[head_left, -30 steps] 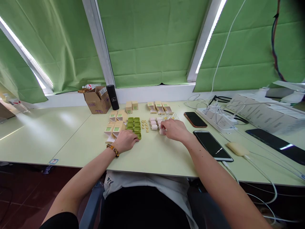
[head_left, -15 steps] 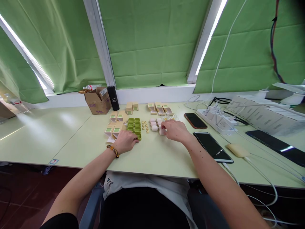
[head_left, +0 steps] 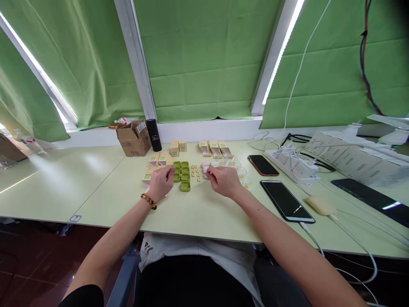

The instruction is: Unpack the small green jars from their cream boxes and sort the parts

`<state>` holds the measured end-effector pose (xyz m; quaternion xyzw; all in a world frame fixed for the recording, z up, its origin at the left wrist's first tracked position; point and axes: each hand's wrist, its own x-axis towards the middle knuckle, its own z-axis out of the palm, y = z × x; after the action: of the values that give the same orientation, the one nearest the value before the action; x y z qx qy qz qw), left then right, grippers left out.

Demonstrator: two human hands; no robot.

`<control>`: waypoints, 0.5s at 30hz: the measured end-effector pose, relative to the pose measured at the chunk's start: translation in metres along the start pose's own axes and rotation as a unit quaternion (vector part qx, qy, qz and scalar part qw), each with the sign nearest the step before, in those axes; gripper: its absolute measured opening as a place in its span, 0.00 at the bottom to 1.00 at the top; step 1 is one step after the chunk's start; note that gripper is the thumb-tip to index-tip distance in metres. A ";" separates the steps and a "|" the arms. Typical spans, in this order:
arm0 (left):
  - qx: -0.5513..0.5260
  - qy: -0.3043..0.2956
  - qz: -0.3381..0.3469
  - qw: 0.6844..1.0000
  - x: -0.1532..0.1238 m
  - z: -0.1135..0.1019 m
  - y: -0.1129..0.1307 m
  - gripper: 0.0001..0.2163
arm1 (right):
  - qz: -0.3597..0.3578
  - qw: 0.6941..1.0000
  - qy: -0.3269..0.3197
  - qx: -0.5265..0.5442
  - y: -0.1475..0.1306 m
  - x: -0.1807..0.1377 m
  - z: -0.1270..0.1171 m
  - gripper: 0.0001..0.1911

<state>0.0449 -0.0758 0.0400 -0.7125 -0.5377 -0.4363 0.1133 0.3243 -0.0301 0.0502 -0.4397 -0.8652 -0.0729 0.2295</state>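
Observation:
My left hand (head_left: 161, 182), with a bead bracelet at the wrist, lies over small tan cartons (head_left: 159, 160) and its fingertips touch the left side of a block of green square cases (head_left: 182, 174). My right hand (head_left: 223, 181) is curled over small pale pink cases (head_left: 206, 164); its fingers are bent down and what they grip is hidden. Tiny beige pieces (head_left: 194, 169) lie in rows between the green and pink cases. Clear round cups (head_left: 240, 172) sit just right of my right hand.
An open cardboard box (head_left: 134, 138) and a black bottle (head_left: 155, 134) stand at the back left. More tan cartons (head_left: 215, 149) lie behind. Two phones (head_left: 263, 165) (head_left: 286, 200), a power strip (head_left: 290, 159), cables and white boxes (head_left: 354, 158) fill the right side.
The left hand slid up and left from the nearest green case onto the cartons. The right hand moved left over the pink cases, uncovering the clear cups. The view tilted down slightly.

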 end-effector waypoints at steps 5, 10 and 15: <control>-0.008 -0.013 0.003 1.000 0.020 -0.007 0.001 0.14 | -0.040 0.989 -0.129 -0.055 -0.020 -0.002 0.014 0.21; 0.041 -0.051 0.025 0.998 0.061 0.004 -0.012 0.06 | -0.078 0.978 -0.187 -0.055 -0.029 -0.004 0.018 0.13; 0.191 -0.163 -0.014 0.968 0.111 0.042 -0.036 0.19 | -0.076 0.975 -0.208 -0.031 -0.028 -0.006 0.017 0.12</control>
<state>0.0398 0.0394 0.0869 -0.7316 -0.6324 -0.2047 0.1517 0.2992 -0.0457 0.0348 -0.3850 -0.9223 -0.0238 0.0246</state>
